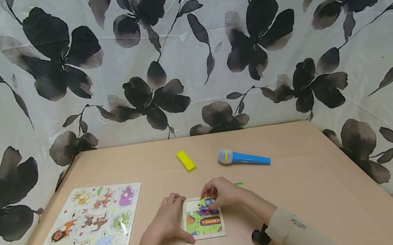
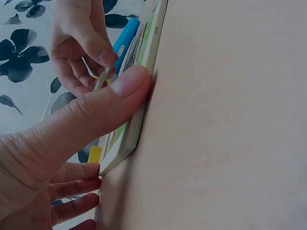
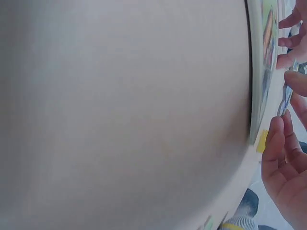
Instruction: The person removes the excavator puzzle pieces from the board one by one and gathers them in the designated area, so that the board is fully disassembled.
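Note:
A small jigsaw puzzle in a white-rimmed tray [image 1: 223, 220] lies in front of me, its lower part filled with a colourful vehicle picture and its upper left bare white. My left hand [image 1: 170, 219] holds the tray along its left side, thumb [image 2: 129, 84] on the near corner and fingertips at the edge. Above the upper right of the tray, my right hand [image 1: 222, 195] pinches a puzzle piece [image 1: 204, 204] between thumb and fingers. That piece appears edge-on, tilted, as a thin puzzle piece [image 3: 285, 100] in the right wrist view.
Behind the tray lie a yellow block [image 1: 186, 161] and a blue toy microphone [image 1: 249, 159]. A green piece [image 1: 240, 184] peeks out behind my right hand. A large animal sticker sheet [image 1: 94, 221] covers the table's left side. Floral cloth [image 1: 188, 57] hangs beyond the far edge.

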